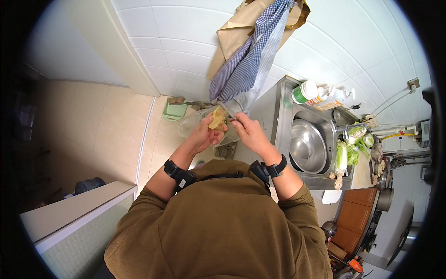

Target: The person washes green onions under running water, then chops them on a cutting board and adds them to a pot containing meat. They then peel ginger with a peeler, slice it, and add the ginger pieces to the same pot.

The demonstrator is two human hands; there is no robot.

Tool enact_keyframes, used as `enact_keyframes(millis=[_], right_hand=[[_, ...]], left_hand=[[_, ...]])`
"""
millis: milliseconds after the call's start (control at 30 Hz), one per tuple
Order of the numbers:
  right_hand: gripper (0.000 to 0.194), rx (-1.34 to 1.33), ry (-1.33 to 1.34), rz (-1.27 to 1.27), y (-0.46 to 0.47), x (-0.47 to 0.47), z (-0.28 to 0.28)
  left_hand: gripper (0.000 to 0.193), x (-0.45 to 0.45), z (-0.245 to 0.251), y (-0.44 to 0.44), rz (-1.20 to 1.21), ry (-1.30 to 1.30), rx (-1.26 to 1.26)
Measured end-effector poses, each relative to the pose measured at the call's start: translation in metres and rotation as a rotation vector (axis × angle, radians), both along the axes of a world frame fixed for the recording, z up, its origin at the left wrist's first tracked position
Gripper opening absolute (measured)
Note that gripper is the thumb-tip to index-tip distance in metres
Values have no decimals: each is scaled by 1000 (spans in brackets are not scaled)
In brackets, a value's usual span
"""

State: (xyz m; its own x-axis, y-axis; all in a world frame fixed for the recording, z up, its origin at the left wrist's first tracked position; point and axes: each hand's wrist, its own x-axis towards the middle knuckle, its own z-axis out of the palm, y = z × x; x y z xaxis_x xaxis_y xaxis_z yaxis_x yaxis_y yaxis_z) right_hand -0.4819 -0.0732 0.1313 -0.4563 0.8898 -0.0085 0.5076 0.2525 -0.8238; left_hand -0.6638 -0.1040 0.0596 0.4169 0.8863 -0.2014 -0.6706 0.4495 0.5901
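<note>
My left hand (205,130) holds a partly peeled yellow potato (218,118) between its fingers. Just to the right, my right hand (248,130) is closed on the handle of a thin metal tool (227,110), a knife or peeler; which one I cannot tell. The tool's far end lies close beside the potato. Beneath both hands hangs or lies a translucent plastic bag (190,125), whose lower part is partly hidden by my hands.
A steel sink (282,104) with a metal basin (306,146) stands at the right, with bottles (329,99) behind it and leafy cabbage (342,155) beside it. Checked cloth (240,69) hangs on the wall ahead. A green dustpan (174,111) and brush (176,100) are on the floor.
</note>
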Motion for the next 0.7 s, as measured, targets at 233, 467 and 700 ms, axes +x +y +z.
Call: enact_keyframes(millis=[233, 467, 700], right_hand=[[15, 87, -179, 64, -1, -4, -3], [17, 221, -278, 113, -9, -6, -11], [18, 195, -592, -33, 14, 21, -41]], left_hand=[[32, 3, 9, 1, -35, 223, 23], [29, 6, 7, -3, -6, 289, 85], [33, 14, 21, -19, -87, 277, -47]])
